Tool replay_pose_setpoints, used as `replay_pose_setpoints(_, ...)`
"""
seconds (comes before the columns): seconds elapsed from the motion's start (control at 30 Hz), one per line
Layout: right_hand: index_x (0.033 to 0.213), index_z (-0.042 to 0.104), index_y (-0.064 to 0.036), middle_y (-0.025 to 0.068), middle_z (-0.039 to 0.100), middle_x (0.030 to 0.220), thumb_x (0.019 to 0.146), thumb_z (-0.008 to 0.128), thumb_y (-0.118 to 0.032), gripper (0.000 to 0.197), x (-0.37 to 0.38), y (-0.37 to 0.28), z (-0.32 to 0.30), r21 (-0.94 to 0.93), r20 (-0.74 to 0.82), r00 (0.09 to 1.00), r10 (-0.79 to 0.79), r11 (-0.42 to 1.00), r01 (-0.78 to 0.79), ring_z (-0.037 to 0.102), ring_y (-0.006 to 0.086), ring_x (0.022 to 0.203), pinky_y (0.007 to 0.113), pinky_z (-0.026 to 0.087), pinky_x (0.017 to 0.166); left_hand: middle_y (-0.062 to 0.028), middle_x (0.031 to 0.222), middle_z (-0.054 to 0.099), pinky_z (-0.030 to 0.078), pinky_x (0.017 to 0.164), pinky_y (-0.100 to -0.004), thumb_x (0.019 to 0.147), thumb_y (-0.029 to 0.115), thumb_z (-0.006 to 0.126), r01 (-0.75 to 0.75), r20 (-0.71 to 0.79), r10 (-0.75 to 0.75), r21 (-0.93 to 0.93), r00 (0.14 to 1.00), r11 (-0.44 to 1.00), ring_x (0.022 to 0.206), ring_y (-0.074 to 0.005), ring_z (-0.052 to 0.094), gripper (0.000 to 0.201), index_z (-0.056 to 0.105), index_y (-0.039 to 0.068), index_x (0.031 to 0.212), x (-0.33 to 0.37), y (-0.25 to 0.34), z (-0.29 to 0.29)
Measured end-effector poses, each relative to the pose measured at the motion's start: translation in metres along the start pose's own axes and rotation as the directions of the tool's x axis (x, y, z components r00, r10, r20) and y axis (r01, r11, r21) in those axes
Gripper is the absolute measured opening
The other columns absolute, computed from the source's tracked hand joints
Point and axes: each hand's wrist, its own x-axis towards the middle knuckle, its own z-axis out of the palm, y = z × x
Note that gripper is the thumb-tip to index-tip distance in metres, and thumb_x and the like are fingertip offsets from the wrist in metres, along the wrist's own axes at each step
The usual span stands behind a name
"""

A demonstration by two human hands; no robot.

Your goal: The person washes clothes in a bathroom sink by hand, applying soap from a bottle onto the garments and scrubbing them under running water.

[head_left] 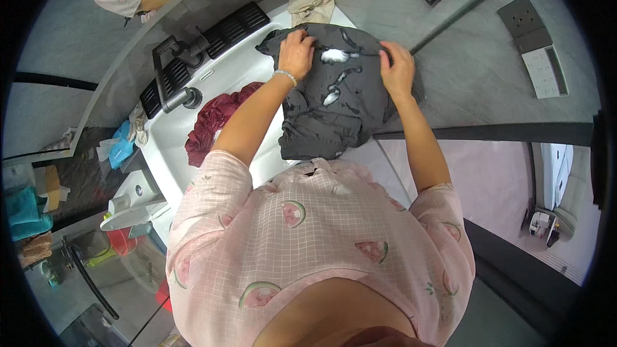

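A dark grey garment (321, 90) lies spread over the right end of the white sink. On it are a thick white patch of foam or cream (334, 56), a smaller white patch (331, 98) and dark wet streaks. My left hand (296, 56), with a beaded bracelet on the wrist, has its fingers curled on the cloth near the far left edge. My right hand (398, 71) pinches the cloth at the right edge between thumb and fingers. A crumpled maroon cloth (215, 122) sits in the basin, partly behind my left forearm.
A black faucet (183, 97) stands at the back left of the white sink (168, 154), between black slatted trays (238, 29). A beige cloth (312, 5) lies on the far rim. The grey wall at the right carries a socket panel (522, 19).
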Motion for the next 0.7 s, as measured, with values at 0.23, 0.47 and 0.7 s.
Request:
replay_pose_setpoints(0.23,0.094,0.064,-0.0018,0.0130,0.059,0.109,0.076,0.064,-0.013,0.021,0.009,0.022,0.028,-0.013,0.141,0.989,0.052,0.999,-0.051,0.053,0.0307,0.102,0.037,0.041,0.089,-0.0144,0.115,0.053,0.036,0.094,-0.0409,0.073,0.016,0.065,-0.071,0.038,0.072,-0.016,0.997,0.997,0.111,-0.0322,0.046,0.024,0.064,0.008,0.096,0.013,-0.006,0.015)
replay_pose_setpoints(0.47,0.085,0.055,0.0026,0.0166,0.061,0.098,0.085,0.056,-0.017,0.020,0.029,0.005,0.007,0.323,0.075,0.997,0.006,0.946,-0.030,0.057,0.0352,0.087,0.036,0.045,0.075,-0.0290,0.083,0.057,0.042,0.071,-0.0471,0.092,0.023,0.040,0.253,0.125,-0.220,-0.460,0.967,0.851,0.083,-0.0469,0.053,0.030,0.052,-0.004,0.087,0.044,0.015,-0.014)
replay_pose_setpoints(0.7,0.071,0.056,-0.0054,0.0135,0.056,0.069,0.077,0.064,-0.018,0.016,0.037,-0.097,0.049,0.348,-0.204,0.978,-0.040,0.931,0.110,0.055,0.0337,0.059,0.039,0.042,0.053,-0.0086,0.081,0.057,0.040,0.061,-0.0324,0.086,0.019,0.042,0.509,0.399,-0.381,-0.823,0.834,0.253,0.072,-0.0169,0.052,0.027,0.058,-0.003,0.088,0.048,0.069,-0.008)
